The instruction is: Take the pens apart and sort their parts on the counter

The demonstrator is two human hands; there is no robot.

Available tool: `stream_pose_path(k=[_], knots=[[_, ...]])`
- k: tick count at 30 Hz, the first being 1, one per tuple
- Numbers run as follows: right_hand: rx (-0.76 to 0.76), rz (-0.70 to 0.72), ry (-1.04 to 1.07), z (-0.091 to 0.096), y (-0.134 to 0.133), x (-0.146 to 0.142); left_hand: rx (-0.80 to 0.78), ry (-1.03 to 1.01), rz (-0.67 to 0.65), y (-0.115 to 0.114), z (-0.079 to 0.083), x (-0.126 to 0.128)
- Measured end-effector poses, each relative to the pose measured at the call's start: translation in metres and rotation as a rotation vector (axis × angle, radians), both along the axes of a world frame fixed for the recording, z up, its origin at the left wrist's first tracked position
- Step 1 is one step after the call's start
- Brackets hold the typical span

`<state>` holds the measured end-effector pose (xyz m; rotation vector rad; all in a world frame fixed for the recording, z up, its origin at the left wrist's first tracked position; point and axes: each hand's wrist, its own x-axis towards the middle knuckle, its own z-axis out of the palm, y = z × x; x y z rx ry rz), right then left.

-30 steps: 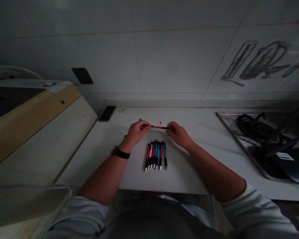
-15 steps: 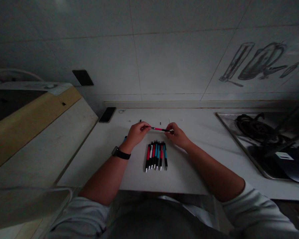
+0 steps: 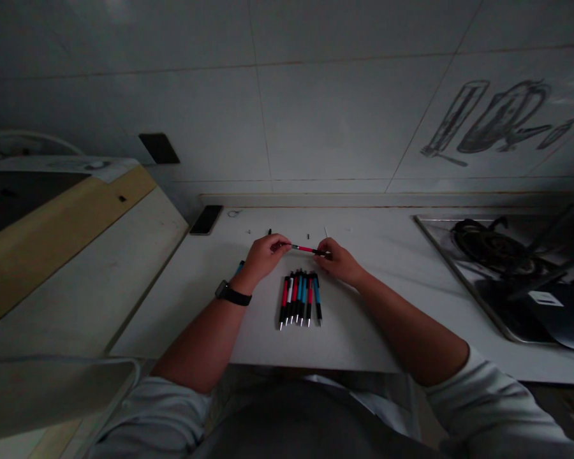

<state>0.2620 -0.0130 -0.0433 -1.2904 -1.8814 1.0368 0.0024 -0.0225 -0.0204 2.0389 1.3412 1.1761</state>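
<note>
Both my hands hold one red and black pen [image 3: 305, 248] level above the white counter [image 3: 373, 319]. My left hand [image 3: 263, 256], with a dark watch on its wrist, pinches the pen's left end. My right hand [image 3: 338, 261] pinches the right end. Just in front of my hands lies a row of several pens [image 3: 300, 298], red, white and blue with black grips, side by side with their tips toward me. A few small loose pen parts [image 3: 308, 235] are scattered on the counter behind my hands.
A dark phone [image 3: 206, 218] lies at the counter's back left corner. A gas stove [image 3: 502, 261] with a dark lid sits at the right. A wooden-edged surface [image 3: 76, 255] runs along the left. A tiled wall stands behind.
My hands have drawn slightly closer together along the pen, so less of its red barrel shows between them. The row of pens has not moved.
</note>
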Motion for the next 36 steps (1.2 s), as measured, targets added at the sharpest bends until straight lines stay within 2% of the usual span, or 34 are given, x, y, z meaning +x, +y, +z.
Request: stream_pose_path(k=[5, 9, 13, 22, 28, 31, 36], knots=[[0.005, 0.033, -0.022, 0.002, -0.001, 0.000, 0.001, 0.006, -0.017, 0.000, -0.001, 0.001], [0.093, 0.008, -0.037, 0.003, -0.001, 0.000, 0.000, 0.008, -0.028, -0.001, 0.000, 0.002], [0.076, 0.064, -0.058, 0.004, -0.001, 0.000, -0.012, -0.014, -0.027, 0.000, 0.000, 0.001], [0.130, -0.033, -0.011, 0.014, -0.003, 0.003, -0.051, -0.230, 0.026, 0.008, -0.005, -0.003], [0.271, -0.108, -0.208, 0.024, 0.001, 0.015, -0.082, -0.301, 0.119, 0.020, -0.007, -0.019], [0.334, -0.124, -0.349, 0.025, 0.003, 0.020, -0.073, -0.234, 0.155, 0.022, -0.010, -0.025], [0.366, -0.082, -0.502, 0.019, 0.001, 0.017, -0.043, 0.043, 0.068, 0.012, -0.007, -0.019]])
